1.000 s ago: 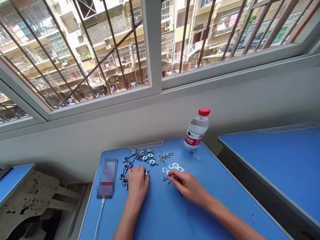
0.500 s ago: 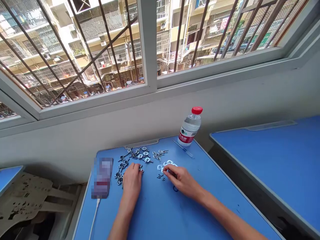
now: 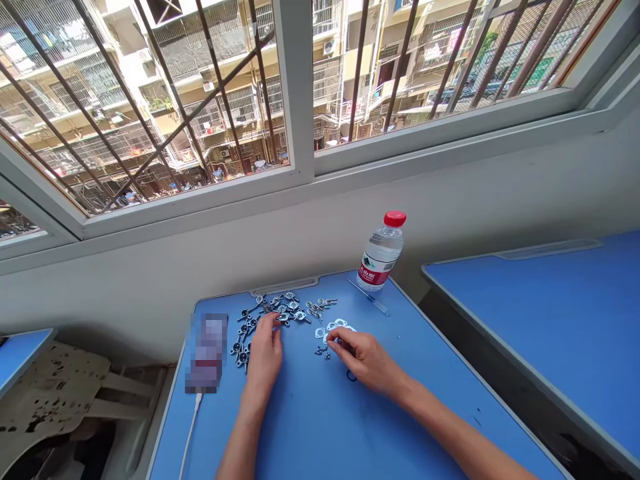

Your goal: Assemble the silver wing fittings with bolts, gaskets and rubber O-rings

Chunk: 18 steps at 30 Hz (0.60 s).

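My left hand [image 3: 266, 348] is at the front edge of a group of small metal fittings [image 3: 293, 307] with rings and stems. Its fingers stretch forward, thumb apart, and the fingertips touch or nearly touch the nearest fitting. More fittings with black round centres [image 3: 243, 330] lie just left of this hand. My right hand [image 3: 367, 359] is closed in a pinch beside the flat white oval plates [image 3: 341, 323], partly covering them. What the pinch holds is hidden. Several tiny screws [image 3: 320, 351] lie left of its fingertips, and a black ring [image 3: 351, 376] sits beneath its palm.
Loose small metal pieces [image 3: 319, 307] lie behind the plates. A pen [image 3: 369, 297] and a red-capped water bottle [image 3: 381, 253] stand toward the back right. A phone [image 3: 206, 353] with a white cable [image 3: 191, 430] rests at the left edge of the blue desk [image 3: 310, 427].
My left hand has moved slightly forward to the fittings; a fitting that was at its fingertips now lies by the group, and its fingers have opened. My right hand keeps its pinch in place.
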Each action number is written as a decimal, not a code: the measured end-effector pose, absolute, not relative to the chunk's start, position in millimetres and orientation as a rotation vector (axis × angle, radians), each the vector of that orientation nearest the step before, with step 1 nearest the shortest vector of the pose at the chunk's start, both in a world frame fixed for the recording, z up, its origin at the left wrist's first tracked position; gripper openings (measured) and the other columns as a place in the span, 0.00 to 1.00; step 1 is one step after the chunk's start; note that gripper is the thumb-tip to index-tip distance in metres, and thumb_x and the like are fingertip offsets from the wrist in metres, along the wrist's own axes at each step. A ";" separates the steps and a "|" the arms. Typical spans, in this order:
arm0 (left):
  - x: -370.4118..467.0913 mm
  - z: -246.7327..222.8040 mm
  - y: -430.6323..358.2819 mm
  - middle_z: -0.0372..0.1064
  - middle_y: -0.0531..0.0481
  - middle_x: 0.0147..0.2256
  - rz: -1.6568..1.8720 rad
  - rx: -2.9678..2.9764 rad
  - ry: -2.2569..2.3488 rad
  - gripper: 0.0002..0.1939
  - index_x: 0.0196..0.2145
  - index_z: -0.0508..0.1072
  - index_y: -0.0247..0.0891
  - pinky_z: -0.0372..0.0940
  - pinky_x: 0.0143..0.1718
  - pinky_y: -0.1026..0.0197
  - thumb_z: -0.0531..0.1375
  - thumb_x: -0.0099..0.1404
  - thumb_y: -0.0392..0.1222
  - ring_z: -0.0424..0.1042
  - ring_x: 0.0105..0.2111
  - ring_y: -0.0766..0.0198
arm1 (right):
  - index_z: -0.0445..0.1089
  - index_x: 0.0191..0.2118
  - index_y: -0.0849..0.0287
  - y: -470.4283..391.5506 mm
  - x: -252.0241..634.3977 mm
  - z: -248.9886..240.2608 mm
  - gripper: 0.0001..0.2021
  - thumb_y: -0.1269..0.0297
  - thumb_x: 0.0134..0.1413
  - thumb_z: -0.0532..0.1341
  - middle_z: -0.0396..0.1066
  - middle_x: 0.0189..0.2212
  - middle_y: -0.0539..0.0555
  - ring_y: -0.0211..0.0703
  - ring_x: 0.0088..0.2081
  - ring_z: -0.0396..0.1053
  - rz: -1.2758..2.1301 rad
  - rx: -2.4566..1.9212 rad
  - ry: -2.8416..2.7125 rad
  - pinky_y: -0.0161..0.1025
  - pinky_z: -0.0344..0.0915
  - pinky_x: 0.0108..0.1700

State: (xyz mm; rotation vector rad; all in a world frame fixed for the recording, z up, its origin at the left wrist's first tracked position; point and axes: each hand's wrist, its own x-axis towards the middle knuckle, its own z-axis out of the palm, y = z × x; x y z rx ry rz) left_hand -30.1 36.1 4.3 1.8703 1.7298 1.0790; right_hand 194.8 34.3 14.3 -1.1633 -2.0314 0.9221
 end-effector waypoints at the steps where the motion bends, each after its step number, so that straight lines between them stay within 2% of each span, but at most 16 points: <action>1: -32.1 7.0 36.0 0.70 0.42 0.49 1.093 1.870 1.715 0.19 0.49 0.69 0.39 0.71 0.44 0.57 0.50 0.63 0.28 0.75 0.44 0.60 | 0.65 0.34 0.57 34.0 194.9 15.0 0.12 0.59 0.64 0.49 0.61 0.21 0.47 0.38 0.22 0.54 0.926 -1.165 -2.031 0.35 0.53 0.27; 6: -58.7 30.3 30.4 0.74 0.44 0.42 1.186 1.794 1.828 0.12 0.42 0.73 0.39 0.69 0.38 0.57 0.52 0.65 0.39 0.74 0.38 0.58 | 0.66 0.35 0.57 34.2 196.1 18.6 0.13 0.58 0.64 0.49 0.61 0.21 0.47 0.38 0.22 0.54 0.937 -1.176 -2.024 0.35 0.53 0.27; 11: -91.7 48.7 22.4 0.74 0.48 0.31 1.113 1.708 1.941 0.13 0.33 0.75 0.39 0.67 0.33 0.58 0.55 0.61 0.49 0.72 0.30 0.57 | 0.67 0.35 0.57 37.1 197.8 17.8 0.13 0.57 0.64 0.50 0.59 0.19 0.46 0.37 0.21 0.53 0.899 -1.172 -2.003 0.34 0.52 0.26; 14: -99.4 52.1 19.4 0.75 0.48 0.30 0.967 1.704 1.939 0.14 0.32 0.75 0.40 0.65 0.33 0.58 0.55 0.59 0.51 0.72 0.31 0.57 | 0.67 0.35 0.58 37.8 198.8 18.0 0.14 0.57 0.64 0.50 0.58 0.18 0.46 0.37 0.20 0.52 0.882 -1.160 -1.990 0.34 0.52 0.25; 18: -100.5 54.0 15.8 0.74 0.48 0.32 0.660 1.766 2.022 0.11 0.31 0.75 0.40 0.63 0.33 0.59 0.56 0.58 0.48 0.71 0.31 0.57 | 0.68 0.35 0.57 37.7 199.9 19.6 0.15 0.55 0.64 0.51 0.59 0.18 0.46 0.37 0.20 0.54 0.851 -1.155 -1.979 0.34 0.53 0.24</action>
